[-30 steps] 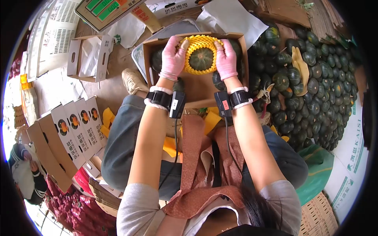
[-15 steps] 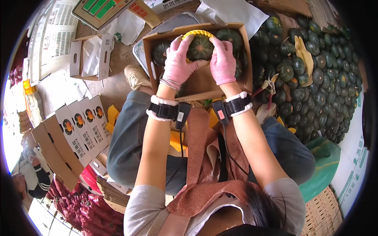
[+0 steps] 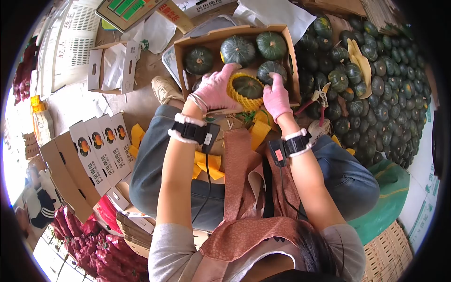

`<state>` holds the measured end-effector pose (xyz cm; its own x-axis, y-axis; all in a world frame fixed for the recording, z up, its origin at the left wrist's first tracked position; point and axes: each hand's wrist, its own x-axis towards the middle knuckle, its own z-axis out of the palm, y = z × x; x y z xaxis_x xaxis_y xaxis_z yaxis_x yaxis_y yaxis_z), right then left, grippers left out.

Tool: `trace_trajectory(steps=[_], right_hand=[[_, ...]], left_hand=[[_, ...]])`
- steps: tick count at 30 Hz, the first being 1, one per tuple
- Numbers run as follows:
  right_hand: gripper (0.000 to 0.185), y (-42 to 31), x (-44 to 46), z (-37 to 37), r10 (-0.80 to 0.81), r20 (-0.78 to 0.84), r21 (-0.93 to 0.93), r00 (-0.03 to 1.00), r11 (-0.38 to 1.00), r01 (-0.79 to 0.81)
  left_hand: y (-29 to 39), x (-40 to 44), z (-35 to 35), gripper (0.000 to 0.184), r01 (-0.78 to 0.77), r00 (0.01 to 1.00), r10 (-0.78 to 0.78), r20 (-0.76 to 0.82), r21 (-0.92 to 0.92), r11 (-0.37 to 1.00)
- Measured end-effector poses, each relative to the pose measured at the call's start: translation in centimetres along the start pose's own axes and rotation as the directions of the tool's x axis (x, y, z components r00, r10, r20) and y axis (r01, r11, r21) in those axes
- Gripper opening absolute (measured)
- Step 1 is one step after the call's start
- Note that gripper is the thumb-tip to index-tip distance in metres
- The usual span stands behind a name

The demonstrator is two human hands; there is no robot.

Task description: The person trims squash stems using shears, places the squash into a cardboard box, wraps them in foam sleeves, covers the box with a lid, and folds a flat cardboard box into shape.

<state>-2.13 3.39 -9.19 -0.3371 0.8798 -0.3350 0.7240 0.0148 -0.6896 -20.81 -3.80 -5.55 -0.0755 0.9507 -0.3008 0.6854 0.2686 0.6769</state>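
Note:
A dark green pumpkin [image 3: 247,86] in a yellow foam net [image 3: 244,102] is at the near side of an open cardboard box [image 3: 297,80]. My left hand [image 3: 217,89], in a pink glove, curls around its left side. My right hand [image 3: 276,99], also gloved, is at its right, thumb close to the net and fingers stretched to a bare pumpkin [image 3: 271,72]; whether it presses on either is unclear. Further bare pumpkins sit at the back: one at left [image 3: 198,60], one in the middle [image 3: 238,50], one at right [image 3: 271,45].
A large heap of pumpkins [image 3: 376,94] lies at right, with pruning shears [image 3: 322,96] by its edge. A scale display [image 3: 127,11] stands beyond the box. To the left are a small white carton [image 3: 130,66] and printed cartons [image 3: 101,150]. Yellow scraps [image 3: 206,165] lie between the legs.
The netted pumpkin has come from the box's back middle towards me. Both hands came with it; my right hand has loosened from it. The bare pumpkins behind are now uncovered.

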Motion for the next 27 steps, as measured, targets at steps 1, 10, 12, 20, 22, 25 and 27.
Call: trace_trajectory(steps=[1,10,12,20,22,25,27], right_hand=[[0.042,0.5,-0.1,0.4,0.015,0.032,0.012,0.999,1.000,-0.016],[0.031,3.9,-8.9,-0.4,-0.472,0.190,-0.255,0.861,0.823,0.508],[0.053,11.2,-8.2,3.2,-0.259,0.424,-0.320,0.868,0.853,0.412],[0.034,13.8,-7.8,7.7,0.191,0.360,-0.530,0.913,0.848,0.032],[0.029,8.3,-10.7,4.0,-0.035,0.398,-0.669,0.917,0.672,0.317],[0.024,8.3,-10.3,2.5,-0.287,0.499,-0.555,0.818,0.619,0.556],[0.025,8.6,-9.2,2.0,-0.378,0.550,-0.213,0.745,0.799,0.562]], left_hand=[[-0.3,0.0,0.5,0.100,-0.006,1.000,0.007,-0.006,0.063,0.998],[3.5,-1.9,1.7,0.056,0.199,0.979,-0.194,-0.059,0.463,0.864],[2.4,-2.2,6.0,0.056,0.207,0.908,-0.085,-0.409,0.264,0.942],[10.7,-14.2,7.6,0.034,0.330,0.925,-0.366,-0.103,-0.262,0.907],[8.8,-15.8,10.3,0.030,0.339,0.938,-0.324,0.126,-0.131,0.932],[7.0,-16.0,13.9,0.035,0.202,0.948,-0.206,0.244,0.039,0.979],[8.2,-16.5,13.0,0.041,0.229,0.972,-0.220,0.081,-0.131,0.965]])
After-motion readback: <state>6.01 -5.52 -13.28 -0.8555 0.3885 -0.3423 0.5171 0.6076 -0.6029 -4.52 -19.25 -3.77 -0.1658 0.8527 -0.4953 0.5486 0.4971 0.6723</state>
